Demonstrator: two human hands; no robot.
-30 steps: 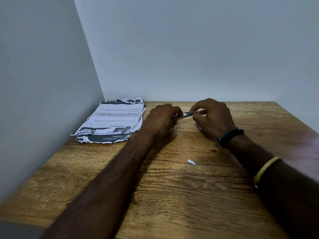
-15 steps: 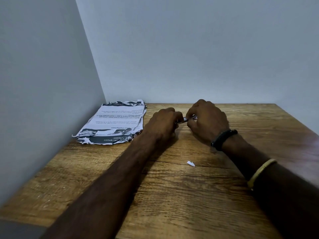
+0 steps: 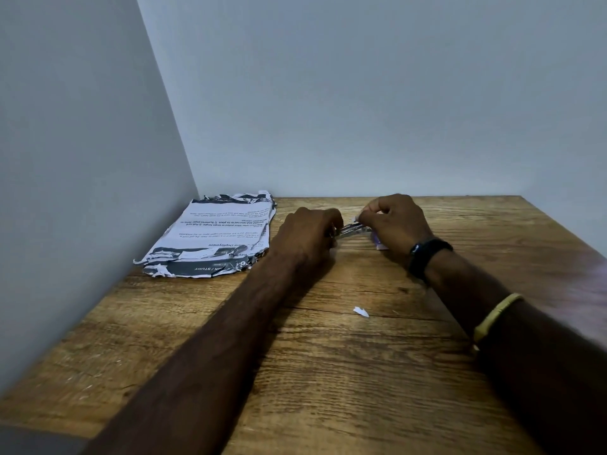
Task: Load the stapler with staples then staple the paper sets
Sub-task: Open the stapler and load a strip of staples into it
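Here, both hands meet toward the far middle of the wooden bench [image 3: 328, 372]. The left hand [image 3: 305, 236] is curled round the left end of the stapler [image 3: 349, 230], of which only a short metal stretch shows between the hands. The right hand [image 3: 395, 224], fingers bent, pinches the stapler's right end; whether staples lie in the pinch cannot be told. A small white-and-purple box [image 3: 378, 243] peeks from under the right palm. The paper sets [image 3: 213, 238], a torn-edged printed stack, lie at far left, just beside the left hand. A white scrap [image 3: 360, 311] lies nearer, between the forearms
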